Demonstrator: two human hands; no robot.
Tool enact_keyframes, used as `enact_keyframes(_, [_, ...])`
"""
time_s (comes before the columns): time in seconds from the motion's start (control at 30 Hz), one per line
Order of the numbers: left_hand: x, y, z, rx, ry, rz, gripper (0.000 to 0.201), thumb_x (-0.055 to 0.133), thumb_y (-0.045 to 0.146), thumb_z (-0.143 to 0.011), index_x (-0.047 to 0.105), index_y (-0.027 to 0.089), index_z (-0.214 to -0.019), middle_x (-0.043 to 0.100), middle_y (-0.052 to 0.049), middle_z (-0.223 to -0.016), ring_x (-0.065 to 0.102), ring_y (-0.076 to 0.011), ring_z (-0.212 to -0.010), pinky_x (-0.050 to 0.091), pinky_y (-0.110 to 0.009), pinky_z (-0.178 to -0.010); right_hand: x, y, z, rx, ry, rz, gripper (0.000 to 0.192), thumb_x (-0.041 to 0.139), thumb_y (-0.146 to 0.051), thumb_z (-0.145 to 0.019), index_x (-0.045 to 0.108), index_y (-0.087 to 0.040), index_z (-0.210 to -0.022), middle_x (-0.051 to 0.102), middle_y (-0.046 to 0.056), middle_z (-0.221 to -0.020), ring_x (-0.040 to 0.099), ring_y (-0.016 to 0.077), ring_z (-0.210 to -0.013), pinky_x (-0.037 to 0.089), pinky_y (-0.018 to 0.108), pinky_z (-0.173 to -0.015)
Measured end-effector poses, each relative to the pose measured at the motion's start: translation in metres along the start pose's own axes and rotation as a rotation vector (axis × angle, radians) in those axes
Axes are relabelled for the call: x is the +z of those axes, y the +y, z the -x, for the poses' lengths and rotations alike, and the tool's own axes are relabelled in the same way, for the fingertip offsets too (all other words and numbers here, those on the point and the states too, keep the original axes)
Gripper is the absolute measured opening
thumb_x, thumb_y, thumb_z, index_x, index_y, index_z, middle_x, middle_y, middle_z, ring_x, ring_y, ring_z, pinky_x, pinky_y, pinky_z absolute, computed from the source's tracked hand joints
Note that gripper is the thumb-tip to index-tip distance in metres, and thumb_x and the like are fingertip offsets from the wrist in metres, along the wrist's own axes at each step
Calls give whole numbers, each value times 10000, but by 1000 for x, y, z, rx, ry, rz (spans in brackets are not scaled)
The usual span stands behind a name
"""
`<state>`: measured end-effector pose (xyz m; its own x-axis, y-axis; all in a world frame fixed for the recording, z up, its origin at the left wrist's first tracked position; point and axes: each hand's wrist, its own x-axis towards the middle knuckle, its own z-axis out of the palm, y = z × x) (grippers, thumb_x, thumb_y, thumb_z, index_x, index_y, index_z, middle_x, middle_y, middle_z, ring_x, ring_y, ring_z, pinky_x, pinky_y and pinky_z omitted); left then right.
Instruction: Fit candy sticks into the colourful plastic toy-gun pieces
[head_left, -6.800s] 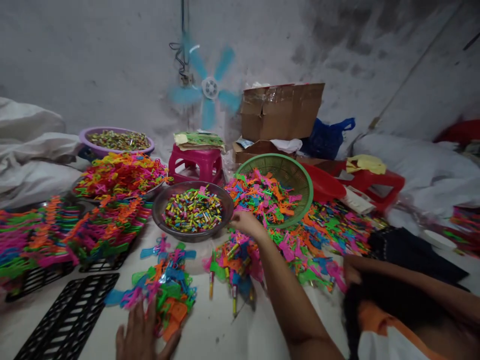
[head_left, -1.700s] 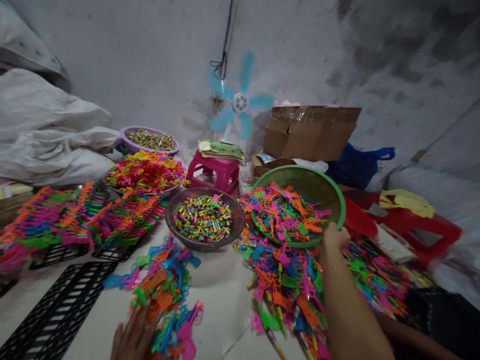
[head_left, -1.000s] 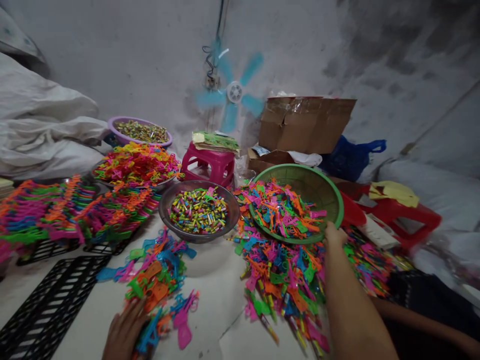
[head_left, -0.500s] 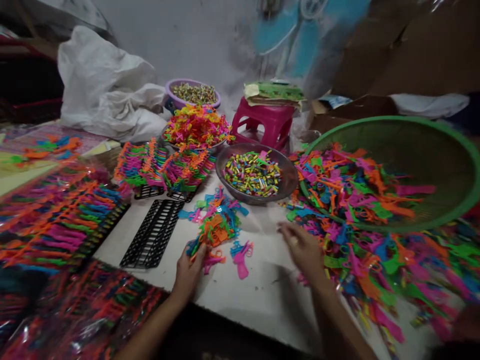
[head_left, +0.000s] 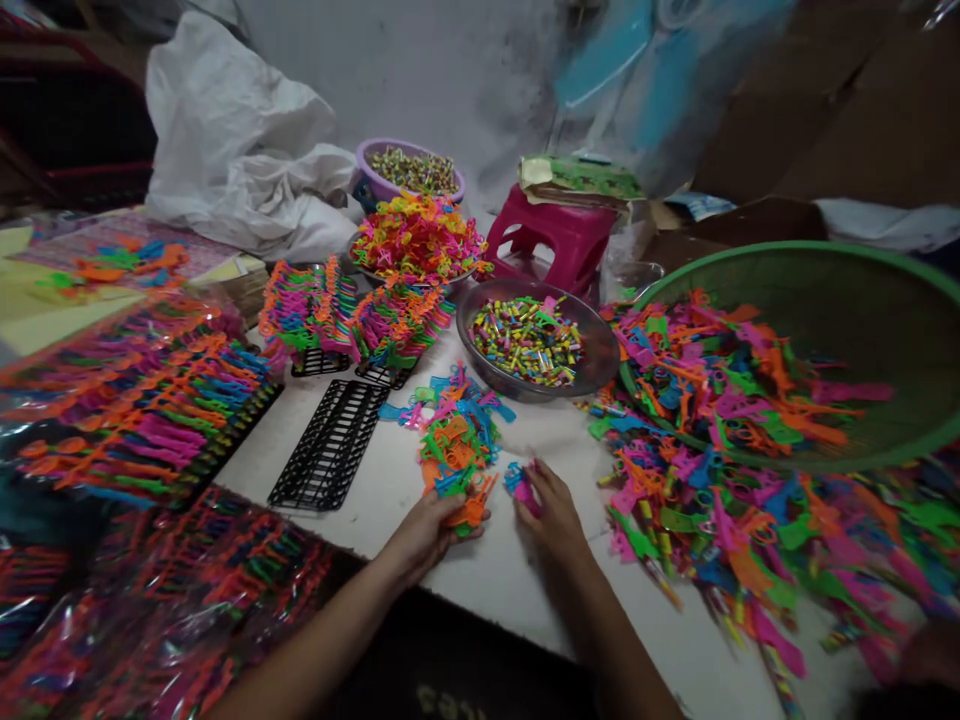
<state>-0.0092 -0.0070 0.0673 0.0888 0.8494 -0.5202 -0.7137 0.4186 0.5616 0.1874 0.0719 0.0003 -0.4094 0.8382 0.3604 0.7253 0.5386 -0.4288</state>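
A small loose heap of bright plastic toy pieces (head_left: 454, 445) lies just before the metal bowl (head_left: 600, 370), its near edge under both hands.

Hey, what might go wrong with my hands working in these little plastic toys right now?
The small toy pile under the left hand lies close to the table edge, so pieces may slide off. The right hand works beside the big spill below the tilted green basket; more may tumble out and mix in.
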Motion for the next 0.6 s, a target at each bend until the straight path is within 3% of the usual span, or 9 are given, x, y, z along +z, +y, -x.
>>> enact_keyframes(0.13, [14,-11,-15,-31,-38,-25,241,607,220,-723,563,134,-944,658,-78,-896,631,-160,-799,481,-312,-774,-20,12,-8,60,-15,6,441,507,-325,-724,520,-183,-1141,457,125,-1245,448,260,-1113,389,437,-907])
enact_keyframes(0.27, [22,-12,-16,-63,-119,47,247,566,258,-748,560,127,-958,664,-96,-894,628,-207,-838,472,-389,-788,-43,10,-13,89,13,-13,427,503,-369,-740,536,-199,-1130,449,118,-1259,420,269,-1140,355,477,-922])
enact_keyframes(0.4, [20,-6,-9,-99,-170,179,267,494,255,-786,554,95,-991,660,-123,-931,626,-241,-865,449,-418,-818,-54,-18,-11,199,35,-87,366,556,-443,-704,636,-216,-979,519,112,-1187,426,306,-1116,321,525,-920])
enact_keyframes(0.5, [18,-9,-9,-85,-193,152,263,503,244,-788,566,93,-993,654,-124,-953,624,-220,-857,446,-393,-817,-50,-48,-12,323,-3,-349,334,532,-468,-726,667,-199,-871,621,102,-999,539,257,-962,418,434,-852])
enact_keyframes(0.6, [18,-20,-14,14,-167,63,299,494,337,-800,569,119,-992,643,-110,-981,607,-200,-879,450,-348,-797,-48,-65,-17,405,-78,-606,332,520,-476,-736,660,-179,-788,659,67,-806,602,218,-780,492,353,-727])
